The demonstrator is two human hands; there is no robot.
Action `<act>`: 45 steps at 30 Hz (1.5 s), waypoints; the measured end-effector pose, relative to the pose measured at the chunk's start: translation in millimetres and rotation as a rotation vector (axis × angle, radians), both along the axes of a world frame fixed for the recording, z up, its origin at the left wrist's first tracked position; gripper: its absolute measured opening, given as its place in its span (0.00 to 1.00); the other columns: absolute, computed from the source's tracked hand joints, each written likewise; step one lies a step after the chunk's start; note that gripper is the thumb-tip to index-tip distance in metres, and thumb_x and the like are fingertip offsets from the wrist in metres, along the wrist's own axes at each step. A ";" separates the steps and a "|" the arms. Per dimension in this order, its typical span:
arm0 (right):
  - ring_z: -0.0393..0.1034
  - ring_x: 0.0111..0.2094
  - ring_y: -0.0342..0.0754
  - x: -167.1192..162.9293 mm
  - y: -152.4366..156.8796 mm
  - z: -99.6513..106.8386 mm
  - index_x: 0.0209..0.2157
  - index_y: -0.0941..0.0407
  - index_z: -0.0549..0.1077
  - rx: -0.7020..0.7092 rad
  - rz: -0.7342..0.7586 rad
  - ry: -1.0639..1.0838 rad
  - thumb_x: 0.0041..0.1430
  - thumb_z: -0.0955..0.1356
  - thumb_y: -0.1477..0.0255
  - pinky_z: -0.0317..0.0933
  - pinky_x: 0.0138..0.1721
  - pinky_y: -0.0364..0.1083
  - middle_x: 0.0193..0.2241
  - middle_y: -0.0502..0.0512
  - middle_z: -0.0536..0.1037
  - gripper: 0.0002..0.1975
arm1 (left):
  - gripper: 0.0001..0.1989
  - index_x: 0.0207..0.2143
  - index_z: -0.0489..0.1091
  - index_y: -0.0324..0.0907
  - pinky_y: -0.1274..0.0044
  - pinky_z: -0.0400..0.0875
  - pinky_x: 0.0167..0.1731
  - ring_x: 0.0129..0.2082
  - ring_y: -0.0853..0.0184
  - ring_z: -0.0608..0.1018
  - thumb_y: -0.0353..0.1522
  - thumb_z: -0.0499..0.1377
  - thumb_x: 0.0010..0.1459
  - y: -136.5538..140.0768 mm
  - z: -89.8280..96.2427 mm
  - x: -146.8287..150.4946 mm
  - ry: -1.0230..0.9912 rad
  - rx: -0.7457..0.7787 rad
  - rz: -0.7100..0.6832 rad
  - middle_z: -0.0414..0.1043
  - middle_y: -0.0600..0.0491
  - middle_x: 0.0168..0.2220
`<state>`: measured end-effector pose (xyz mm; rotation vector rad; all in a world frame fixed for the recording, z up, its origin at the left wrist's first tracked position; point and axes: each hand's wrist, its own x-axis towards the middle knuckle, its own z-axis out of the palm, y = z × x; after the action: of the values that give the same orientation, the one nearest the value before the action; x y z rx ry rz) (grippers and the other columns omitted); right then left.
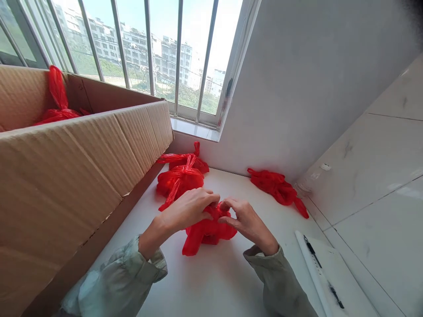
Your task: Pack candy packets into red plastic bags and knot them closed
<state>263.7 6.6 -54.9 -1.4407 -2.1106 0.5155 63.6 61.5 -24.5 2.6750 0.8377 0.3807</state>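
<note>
White tabletop [214,281] set in the corner of a room, bounded by a pale plaster wall [297,88] at the back and a tiled wall [380,167] on the right; a barred window [148,57] behind opens onto apartment blocks. Centre: a red plastic bag [206,232] lies on the tabletop directly before the person, crumpled into a low bundle, with one loose end trailing toward the viewer. Both hands meet over its top. Left hand [187,209]: fingers curled and pressed together, the tips pinching a fold of the red film at the crown of the bundle. Right hand [246,220]: fingers likewise bent, thumb and forefinger nipping the same gathered film, so that the two sets of fingertips nearly touch. Grey-green sleeves [125,277] cover both forearms.

Behind the hands, two tied red bags [180,178] sit close together near the back wall, their knotted handles standing up. Farther right, well apart from the hands, another red bag [277,187] lies flat and loose near the foot of the tiled wall. Left: a large open cardboard box [66,176] stands on the tabletop, its corrugated flap folded outward; a further red bag [57,108] shows inside it. Lower right: a white board [333,273] with dark clips rests at the tabletop edge.
</note>
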 end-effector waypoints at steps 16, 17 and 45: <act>0.59 0.29 0.43 17.9 3.1 -2.0 0.25 0.54 0.62 -0.044 0.001 0.015 0.54 0.66 0.77 0.52 0.31 0.43 0.27 0.46 0.68 0.08 | 0.09 0.36 0.62 0.41 0.76 0.57 0.28 0.32 0.66 0.67 0.22 0.57 0.54 1.0 3.1 -19.1 0.078 0.064 0.105 0.65 0.54 0.35; 0.59 0.29 0.43 16.6 2.7 -2.0 0.25 0.54 0.62 -0.043 0.002 0.016 0.54 0.66 0.77 0.51 0.31 0.43 0.27 0.46 0.68 0.08 | 0.12 0.41 0.63 0.41 0.75 0.58 0.29 0.35 0.65 0.68 0.23 0.58 0.55 -3.1 4.3 -15.1 0.080 0.087 0.093 0.65 0.52 0.40; 0.67 0.39 0.47 16.1 0.2 6.3 0.42 0.52 0.73 -0.154 0.026 0.128 0.56 0.71 0.62 0.58 0.31 0.43 0.38 0.50 0.75 0.13 | 0.09 0.29 0.62 0.41 0.77 0.58 0.32 0.38 0.65 0.67 0.21 0.53 0.59 2.3 3.1 -6.1 -0.062 -0.086 -0.137 0.65 0.56 0.29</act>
<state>279.8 6.8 -48.7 -1.4244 -2.0280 0.7737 57.4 63.9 -21.4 2.6090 0.6334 0.3831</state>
